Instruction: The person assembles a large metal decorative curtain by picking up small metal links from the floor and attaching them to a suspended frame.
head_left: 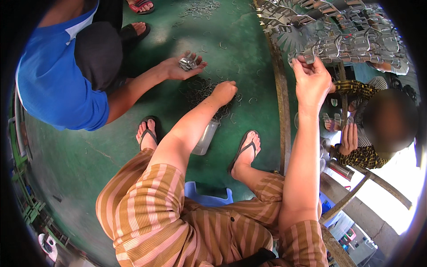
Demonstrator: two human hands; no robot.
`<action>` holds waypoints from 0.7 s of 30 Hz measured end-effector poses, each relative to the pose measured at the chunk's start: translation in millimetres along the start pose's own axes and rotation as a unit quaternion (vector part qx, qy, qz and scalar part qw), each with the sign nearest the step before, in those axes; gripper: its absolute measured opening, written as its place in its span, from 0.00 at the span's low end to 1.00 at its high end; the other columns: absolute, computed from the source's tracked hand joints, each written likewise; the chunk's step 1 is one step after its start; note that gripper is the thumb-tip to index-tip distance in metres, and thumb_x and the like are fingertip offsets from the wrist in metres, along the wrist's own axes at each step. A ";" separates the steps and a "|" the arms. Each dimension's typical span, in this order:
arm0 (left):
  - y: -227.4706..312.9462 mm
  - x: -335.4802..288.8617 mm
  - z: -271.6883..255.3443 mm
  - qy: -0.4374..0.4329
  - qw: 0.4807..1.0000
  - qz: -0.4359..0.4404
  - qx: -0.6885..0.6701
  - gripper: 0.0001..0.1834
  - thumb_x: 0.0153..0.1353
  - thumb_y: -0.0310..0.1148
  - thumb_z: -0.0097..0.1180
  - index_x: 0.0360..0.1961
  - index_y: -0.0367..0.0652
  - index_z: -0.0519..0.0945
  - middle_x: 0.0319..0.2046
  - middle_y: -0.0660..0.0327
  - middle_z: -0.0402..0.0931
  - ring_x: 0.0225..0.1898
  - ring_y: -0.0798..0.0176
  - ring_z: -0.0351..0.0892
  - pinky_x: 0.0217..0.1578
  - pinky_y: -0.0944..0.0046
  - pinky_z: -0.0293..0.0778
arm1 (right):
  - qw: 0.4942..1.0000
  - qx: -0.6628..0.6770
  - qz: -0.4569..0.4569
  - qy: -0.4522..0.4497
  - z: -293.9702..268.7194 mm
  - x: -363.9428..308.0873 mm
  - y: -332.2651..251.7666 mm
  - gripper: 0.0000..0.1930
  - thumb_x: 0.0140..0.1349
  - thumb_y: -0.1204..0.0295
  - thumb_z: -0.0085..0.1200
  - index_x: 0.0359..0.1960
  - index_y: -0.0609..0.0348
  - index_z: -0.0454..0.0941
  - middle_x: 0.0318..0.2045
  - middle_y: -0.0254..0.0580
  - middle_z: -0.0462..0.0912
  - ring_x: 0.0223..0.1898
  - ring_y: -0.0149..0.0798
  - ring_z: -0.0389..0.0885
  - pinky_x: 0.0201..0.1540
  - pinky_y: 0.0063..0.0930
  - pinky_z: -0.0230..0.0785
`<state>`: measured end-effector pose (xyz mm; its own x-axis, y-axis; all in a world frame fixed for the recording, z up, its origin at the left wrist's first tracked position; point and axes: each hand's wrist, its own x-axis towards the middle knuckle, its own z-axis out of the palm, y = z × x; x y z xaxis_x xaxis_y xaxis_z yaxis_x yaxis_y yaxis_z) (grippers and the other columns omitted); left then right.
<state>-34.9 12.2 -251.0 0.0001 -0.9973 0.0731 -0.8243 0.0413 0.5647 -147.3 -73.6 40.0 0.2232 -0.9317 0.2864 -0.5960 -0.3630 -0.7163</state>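
Observation:
My left hand (223, 92) is closed over a dark pile of bent wire pieces (195, 91) on the green floor. What its fingers hold, if anything, is hidden. A clear plastic container (206, 139) lies beside the pile, its far end against the wire. At the upper right, my raised right hand (313, 79) pinches a small flat metal clip (309, 57) at the lower edge of a rack hung with rows of shiny metal clips (344, 46). Whether that clip is attached to the rack, I cannot tell.
At left, a co-worker in blue holds metal clips (187, 62) in an open palm near my left hand. Another person sits beyond the wooden frame (280, 102) at right. More wire pieces (200, 8) lie at the far floor. A blue stool (206, 195) is below me.

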 end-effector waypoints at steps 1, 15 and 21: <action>5.9 -0.8 5.1 -0.001 1.000 0.016 -0.012 0.05 0.48 0.28 0.52 0.21 0.40 0.79 0.29 0.56 0.74 0.35 0.52 0.77 0.36 0.56 0.74 | 1.000 0.015 -0.006 -0.007 -0.3 0.2 2.7 0.06 0.48 0.75 0.59 0.27 0.63 0.78 0.21 0.41 0.81 0.24 0.30 0.81 0.30 0.23 0.70; 6.1 -18.9 -5.8 0.006 0.985 -0.155 -0.075 0.04 0.46 0.25 0.56 0.24 0.40 0.75 0.30 0.52 0.74 0.33 0.47 0.76 0.33 0.51 0.72 | 1.000 -0.017 0.000 0.003 -4.2 -0.7 1.4 0.06 0.48 0.74 0.59 0.28 0.62 0.79 0.22 0.41 0.82 0.24 0.32 0.82 0.32 0.23 0.70; 32.9 -60.5 -11.6 -0.190 0.976 0.013 -0.103 0.08 0.43 0.32 0.61 0.24 0.43 0.76 0.26 0.55 0.76 0.31 0.51 0.77 0.32 0.54 0.72 | 0.999 -0.036 0.000 0.001 -4.4 -1.7 1.3 0.07 0.47 0.73 0.59 0.27 0.62 0.79 0.21 0.40 0.82 0.24 0.32 0.82 0.32 0.24 0.70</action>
<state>-55.5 74.6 -227.4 -0.2630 -0.9442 -0.1986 -0.6892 0.0398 0.7235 -151.9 -72.4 41.4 0.2226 -0.9315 0.2877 -0.6504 -0.3617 -0.6679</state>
